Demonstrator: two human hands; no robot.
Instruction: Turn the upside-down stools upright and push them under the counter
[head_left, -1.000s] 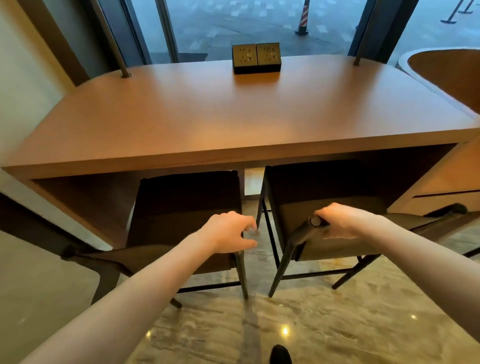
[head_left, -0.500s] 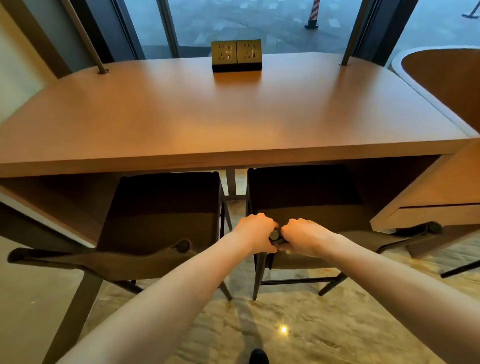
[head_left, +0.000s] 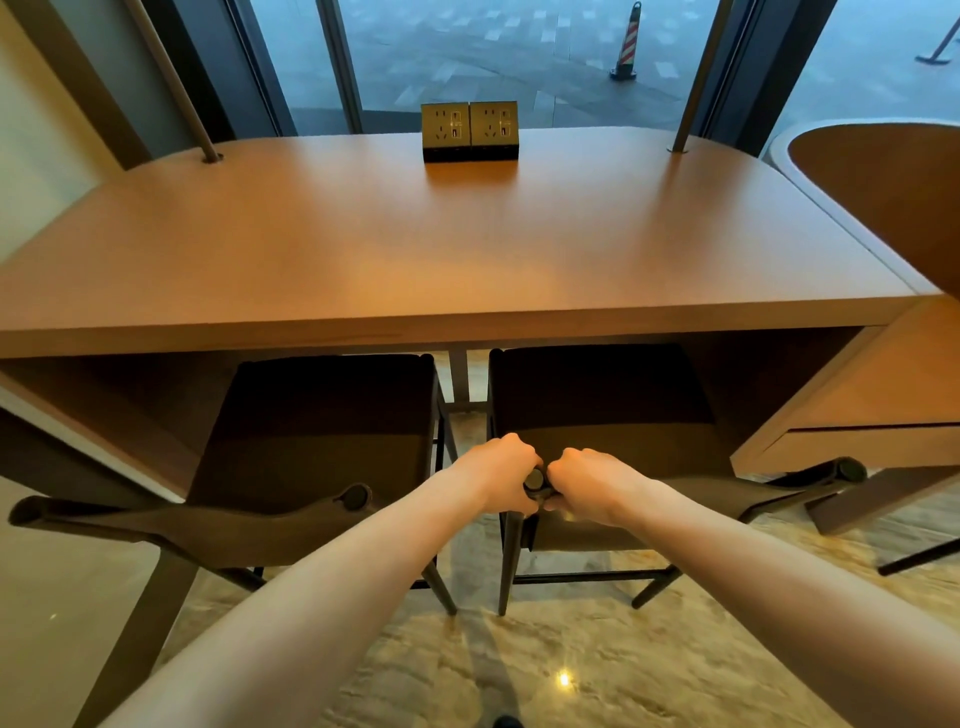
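Observation:
Two dark stools stand upright side by side, their seats partly under the wooden counter (head_left: 467, 322). The left stool (head_left: 322, 447) has its low backrest nearest me, ending in a round cap. The right stool (head_left: 613, 405) sits just right of centre. My left hand (head_left: 498, 480) and my right hand (head_left: 592, 486) are both closed around the left end of the right stool's backrest, knuckles almost touching, with the dark round end cap showing between them.
A double socket box (head_left: 470, 130) stands at the back of the counter. Two slanted metal posts (head_left: 685, 98) rise from the counter by the window. A curved wooden unit (head_left: 883, 197) adjoins on the right, above a drawer (head_left: 857, 441). Polished stone floor lies below.
My left hand left the left stool and joined my right hand on the right stool's backrest end. Both stools now sit further under the counter, and my view has risen slightly.

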